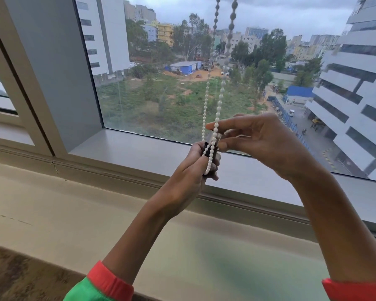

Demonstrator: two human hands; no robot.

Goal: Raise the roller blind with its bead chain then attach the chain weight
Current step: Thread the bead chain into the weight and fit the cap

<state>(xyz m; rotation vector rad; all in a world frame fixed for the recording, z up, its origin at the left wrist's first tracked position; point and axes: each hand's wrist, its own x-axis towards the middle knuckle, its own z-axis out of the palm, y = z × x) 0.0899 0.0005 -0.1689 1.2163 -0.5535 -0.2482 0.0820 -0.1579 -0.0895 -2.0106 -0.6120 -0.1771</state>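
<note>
No readable text, label or number shows anywhere (distant buildings included).

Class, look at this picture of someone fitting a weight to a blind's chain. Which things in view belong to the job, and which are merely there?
Belong to the job:
- bead chain, two strands hanging down
- dark chain weight, chain loop lying against it
- left hand, gripping the weight
- right hand, fingers at the chain

Merely there:
- window sill
- window frame
- buildings outside
</note>
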